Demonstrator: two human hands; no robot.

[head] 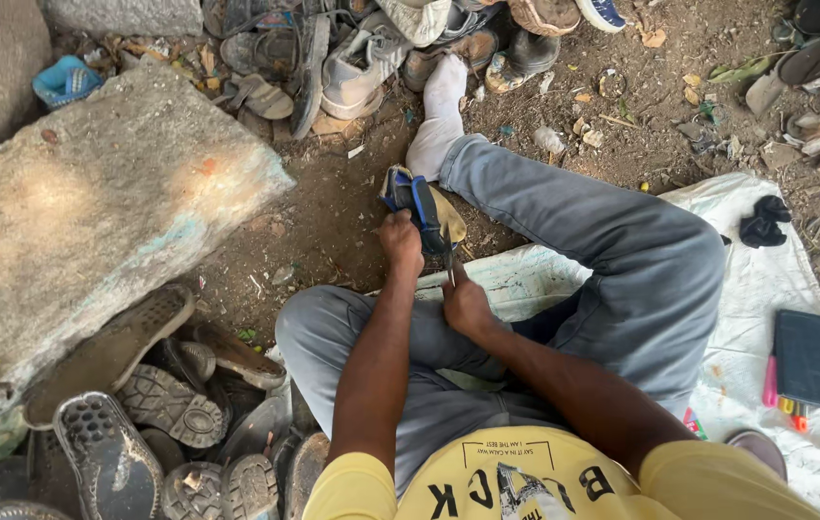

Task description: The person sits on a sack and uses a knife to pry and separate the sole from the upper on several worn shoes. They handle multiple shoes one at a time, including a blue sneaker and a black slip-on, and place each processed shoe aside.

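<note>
Over bare dirt, left hand [401,241] grips a blue shoe [421,212]; right hand [466,306] pinches a tool [450,272].

A shoe [421,214] stands between the legs, ahead of both hands. A stone slab [92,207] lies left, soles [155,424] piled before it. A phone [803,356] rests on the sheet [814,453], right.

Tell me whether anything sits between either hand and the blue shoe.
Nothing visible does. The left hand grips the blue shoe directly from the side. The right hand is just below it, holding a thin tool up against the shoe; only that tool lies between them.
</note>
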